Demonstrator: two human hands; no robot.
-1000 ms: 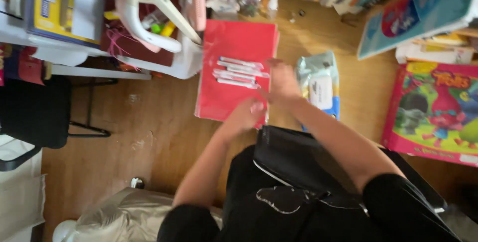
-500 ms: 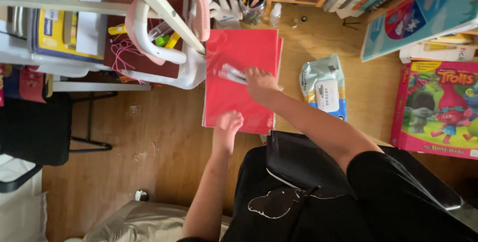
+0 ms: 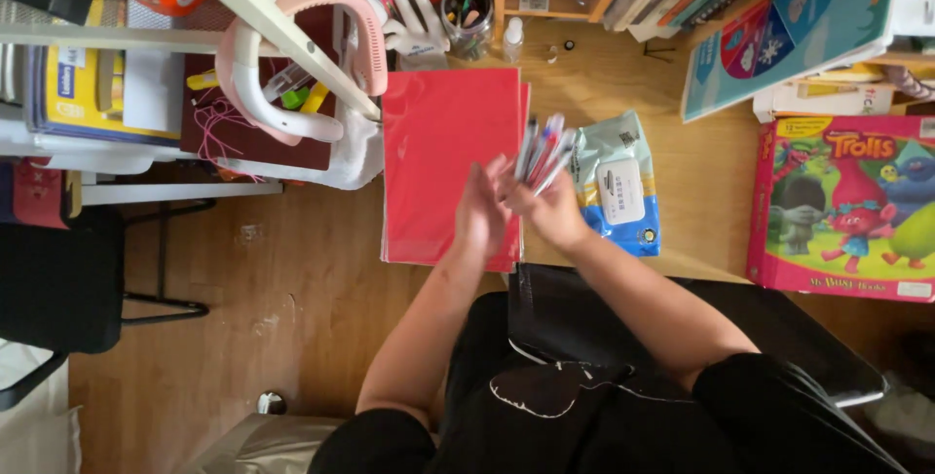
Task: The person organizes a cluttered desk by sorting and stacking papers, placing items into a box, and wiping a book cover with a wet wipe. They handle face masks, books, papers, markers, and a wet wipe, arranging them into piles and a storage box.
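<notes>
The fingers of the right hand [image 3: 547, 203] are closed around a bundle of pens [image 3: 542, 150]. The pens fan upward out of the fist, tips away from the body, and sit above the right edge of a red folder [image 3: 438, 152]. The left hand [image 3: 480, 206] is held flat and upright, fingers straight and together, palm facing the right hand and pressed against it beside the bundle; it grips nothing. Both hands hover over the lower right part of the red folder.

The red folder lies flat on the wooden table [image 3: 292, 279]. Just right of the hands lies a blue-and-white pack of wet wipes [image 3: 616, 187], close to the folder edge. Farther right rests a pink boxed book [image 3: 845, 203]. To the left of the folder stands a white-and-pink rack [image 3: 292, 65]. A jar of markers [image 3: 467, 11] stands beyond the folder's top edge.
</notes>
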